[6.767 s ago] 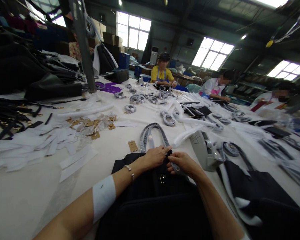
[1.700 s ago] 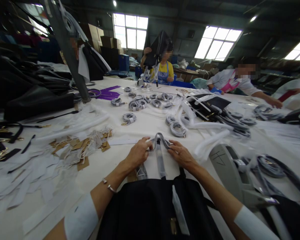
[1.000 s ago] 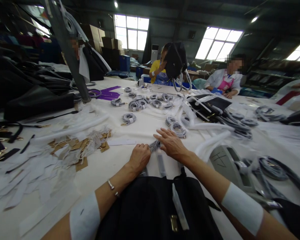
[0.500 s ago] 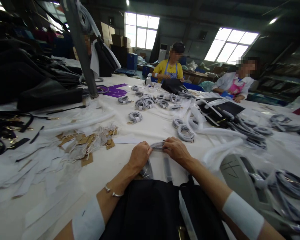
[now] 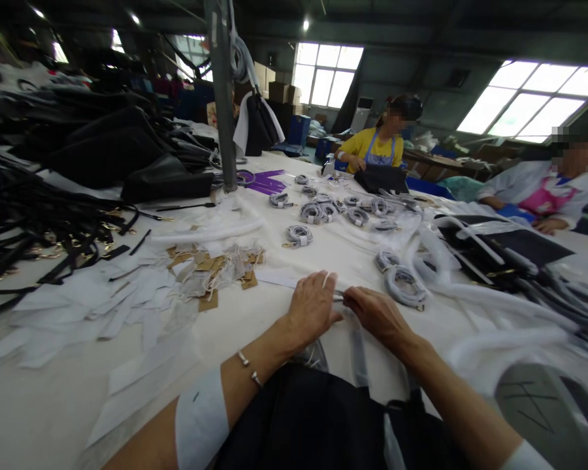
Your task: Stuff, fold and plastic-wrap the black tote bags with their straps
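Observation:
A black bag (image 5: pixel 294 424) lies at the table's near edge, right in front of me. Its wrapped grey handle (image 5: pixel 338 296) arches beyond it, mostly hidden by my hands. With fingers closed, my right hand (image 5: pixel 379 318) grips the handle's right part. My left hand (image 5: pixel 311 312) is at the handle's left side, fingers stretched and thumb apart; whether it touches the handle I cannot tell. A strip in clear wrapping (image 5: pixel 358 356) runs from the handle down toward the bag. Clear plastic (image 5: pixel 313 356) shows below my left wrist.
Coiled grey straps (image 5: pixel 300 235) are scattered ahead. Brown tags with strings (image 5: pixel 210 271) and white paper strips (image 5: pixel 78 307) cover the left side, with black straps (image 5: pixel 78 241) behind. A metal post (image 5: pixel 221 98) rises from the table. Two people sit across, near wrapped black bags (image 5: pixel 500 251).
The view has swung left, so the scene appears shifted right. My left hand's fingers have straightened from their grip on the handle, while my right hand stays closed on it.

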Available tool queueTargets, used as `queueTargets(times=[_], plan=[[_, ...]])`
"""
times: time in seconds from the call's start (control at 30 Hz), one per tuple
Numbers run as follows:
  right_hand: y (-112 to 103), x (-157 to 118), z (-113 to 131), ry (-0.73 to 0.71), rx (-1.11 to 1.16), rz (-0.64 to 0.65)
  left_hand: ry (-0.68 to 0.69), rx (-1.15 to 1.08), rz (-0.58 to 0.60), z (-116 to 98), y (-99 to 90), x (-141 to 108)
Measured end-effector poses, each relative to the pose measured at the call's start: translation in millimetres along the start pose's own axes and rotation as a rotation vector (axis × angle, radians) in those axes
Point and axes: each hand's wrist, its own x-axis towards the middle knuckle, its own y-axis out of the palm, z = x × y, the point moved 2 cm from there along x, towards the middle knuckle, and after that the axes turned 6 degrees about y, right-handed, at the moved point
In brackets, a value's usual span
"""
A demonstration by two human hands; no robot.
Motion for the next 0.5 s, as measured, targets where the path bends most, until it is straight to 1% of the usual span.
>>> queueTargets(times=[0.03, 0.1, 0.17, 0.2, 0.23, 0.3, 0.4, 0.5], plan=[[-2, 0, 5, -0.025, -0.006, -0.02, 0.053, -0.012, -0.002, -3, -2.0, 4], [-6, -1, 10, -0.057, -0.011, -0.059, 0.126, -0.023, 0.071, -6, -2.3, 12], [-7, 0, 10, -0.043, 0.001, -0.071, 0.152, -0.03, 0.185, -6, 1.1, 18], [-6, -1, 9, -0.022, 0.011, -0.065, 0.159, -0.032, 0.221, -5, 3.3, 18], [-3, -1, 8, 0.0, 0.017, -0.052, 0.163, -0.029, 0.233, -4, 5.4, 17], [5, -4, 6, 0.02, 0.002, -0.002, 0.145, -0.013, 0.217, -1, 9.3, 11], [21, -10, 3, 0.078, -0.101, 0.145, 0.079, 0.023, 0.191, 2, 13.6, -3], [30, -16, -1, 0.164, -0.184, 0.273, 0.114, 0.061, 0.186, 1, 15.6, -18]])
